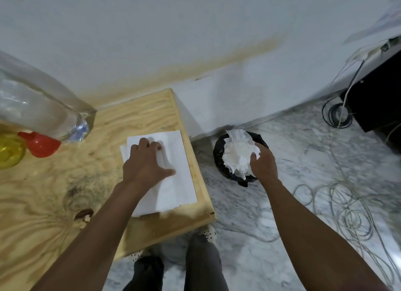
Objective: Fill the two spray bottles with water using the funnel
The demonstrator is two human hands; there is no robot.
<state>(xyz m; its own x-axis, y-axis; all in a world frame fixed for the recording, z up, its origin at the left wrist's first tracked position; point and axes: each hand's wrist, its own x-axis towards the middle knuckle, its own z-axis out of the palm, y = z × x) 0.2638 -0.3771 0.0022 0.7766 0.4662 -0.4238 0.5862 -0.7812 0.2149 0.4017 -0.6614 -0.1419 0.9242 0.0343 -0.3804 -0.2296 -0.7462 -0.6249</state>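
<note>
A red funnel [41, 146] lies on its side on the wooden table [65, 182] at the left. A large clear water bottle [41, 104] stands behind it. A yellow bottle [9, 152] shows at the left edge, partly cut off. My left hand [145, 162] rests flat on a stack of white paper towels [173, 182] near the table's right edge. My right hand [263, 163] reaches down over a black-lined bin [219, 152] on the floor, touching crumpled white paper [236, 154] in it. Whether it grips the paper I cannot tell.
White wall behind the table. Marble floor at right carries loose coiled cables [347, 214] and a dark cabinet [377, 99] with more cables. My legs and shoes show below the table's front edge.
</note>
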